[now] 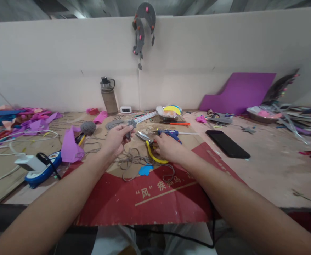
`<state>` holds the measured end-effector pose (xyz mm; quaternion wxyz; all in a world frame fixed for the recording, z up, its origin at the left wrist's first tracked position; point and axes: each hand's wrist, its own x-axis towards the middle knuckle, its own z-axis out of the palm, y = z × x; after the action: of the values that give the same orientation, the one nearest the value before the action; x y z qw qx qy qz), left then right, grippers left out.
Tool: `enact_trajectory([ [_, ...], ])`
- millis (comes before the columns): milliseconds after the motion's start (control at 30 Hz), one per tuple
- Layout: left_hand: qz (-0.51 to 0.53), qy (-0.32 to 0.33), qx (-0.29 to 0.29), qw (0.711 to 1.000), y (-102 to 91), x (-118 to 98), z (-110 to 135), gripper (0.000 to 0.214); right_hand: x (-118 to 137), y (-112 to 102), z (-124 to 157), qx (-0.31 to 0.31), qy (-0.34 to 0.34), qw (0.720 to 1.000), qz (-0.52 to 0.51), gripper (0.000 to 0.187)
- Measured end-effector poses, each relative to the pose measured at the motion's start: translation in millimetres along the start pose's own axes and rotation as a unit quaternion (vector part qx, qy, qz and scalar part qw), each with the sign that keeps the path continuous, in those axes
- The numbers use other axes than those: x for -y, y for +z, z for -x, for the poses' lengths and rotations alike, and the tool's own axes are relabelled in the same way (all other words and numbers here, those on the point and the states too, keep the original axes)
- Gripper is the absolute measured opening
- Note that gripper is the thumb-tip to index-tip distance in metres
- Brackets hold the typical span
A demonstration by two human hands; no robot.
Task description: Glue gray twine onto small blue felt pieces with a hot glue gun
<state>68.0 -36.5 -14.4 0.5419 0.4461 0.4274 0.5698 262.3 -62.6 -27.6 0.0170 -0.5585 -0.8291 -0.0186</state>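
Observation:
My left hand (117, 139) is closed around a small grey felt star piece (130, 124), with grey yarn trailing down from it onto the cardboard. My right hand (167, 147) rests on the table with its fingers closed on yellow-handled scissors (148, 143), whose blades point left toward the star. A loose tangle of grey yarn (134, 161) lies between the hands. A grey yarn ball (88, 128) sits to the left, and a blue glue gun (170, 133) lies just beyond my right hand.
Red printed cardboard (150, 198) covers the near table edge. A black phone (227, 144) lies right. A water bottle (109, 95), metal bowl (168, 113), purple foam sheet (237, 92), felt scraps (25, 122), and a blue power strip with charger (40, 166) surround the work area.

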Motion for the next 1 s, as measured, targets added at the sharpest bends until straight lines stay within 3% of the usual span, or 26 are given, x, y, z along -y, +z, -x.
enact_trajectory([
  [200, 0.005, -0.015, -0.003, 1.0, -6.7, -2, -6, 0.02, 2, -4, 0, 0.032, 0.042, 0.999, -0.011, 0.036],
  [400, 0.0, 0.001, -0.032, 0.999, -13.9, -5, -13, 0.018, -10, 8, -8, -0.002, 0.072, 0.995, -0.067, 0.038],
  [533, 0.002, -0.005, -0.038, 0.999, -13.9, -6, -14, 0.015, -14, 6, -11, -0.072, 0.055, 0.986, -0.139, 0.026],
  [633, -0.004, -0.01, -0.031, 0.999, -13.4, -6, -13, 0.014, -18, 6, -14, -0.137, 0.017, 0.965, -0.224, 0.024],
  [800, -0.026, -0.019, -0.028, 0.999, -12.5, -5, -12, 0.013, -15, 13, -19, -0.212, -0.104, 0.914, -0.33, 0.053],
  [900, -0.031, -0.015, -0.026, 0.999, -12.3, -4, -13, 0.012, -8, 15, -16, -0.248, -0.1, 0.918, -0.293, 0.069],
  [1000, -0.034, -0.008, -0.022, 0.999, -12.3, -3, -14, 0.012, -3, 13, -11, -0.269, -0.077, 0.92, -0.275, 0.067],
])
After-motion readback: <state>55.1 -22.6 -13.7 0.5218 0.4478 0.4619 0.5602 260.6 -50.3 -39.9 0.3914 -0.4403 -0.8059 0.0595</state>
